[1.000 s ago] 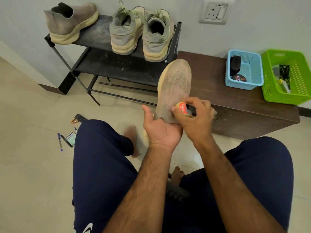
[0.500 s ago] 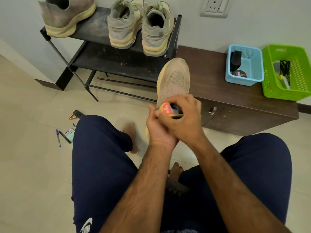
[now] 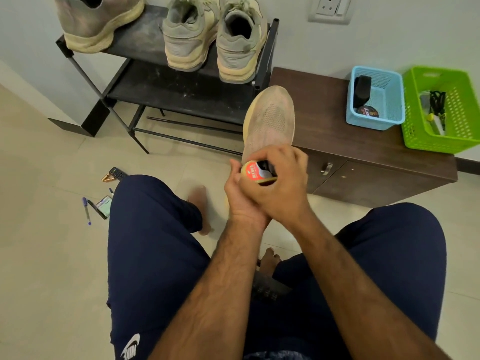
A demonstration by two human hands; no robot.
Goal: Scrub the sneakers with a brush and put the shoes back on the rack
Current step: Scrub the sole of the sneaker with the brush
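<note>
At the lower left of the frame, two pens point(image 3: 87, 210) and a small card point(image 3: 104, 203) lie on the tiled floor. Just above them is a dark remote point(image 3: 118, 173).

The black rack point(image 3: 181, 94) stands against the wall in the upper left. A single sneaker point(image 3: 98, 22) sits at the left end of its top shelf. A pair of sneakers point(image 3: 213, 40) stands side by side at the right end, heels toward the camera.

In the centre of the frame, the held sneaker point(image 3: 270, 120) is up in the air, off the rack. Its toe points up and away, in front of the rack's right edge and the left end of the counter point(image 3: 324, 126).

The left hand point(image 3: 240, 203) grasps the near end of this sneaker, thumb up along its left side. Its other fingers are hidden behind the shoe and the right hand.

The right hand point(image 3: 280, 188) overlaps the left and has its fingers curled tightly round the brush point(image 3: 255, 172). The brush has a pale body with an orange label, and it is pressed against the sneaker's upper near the opening. Both forearms reach up from the lower edge between the person's knees in navy shorts point(image 3: 155, 242).

A wall socket point(image 3: 331, 7) shows at the upper centre right. On the right part of the counter stands a blue basket point(image 3: 374, 125) holding a black object and a round tin. A green basket point(image 3: 428, 144) sits just beside it at the frame's right edge, with some small tools inside.
</note>
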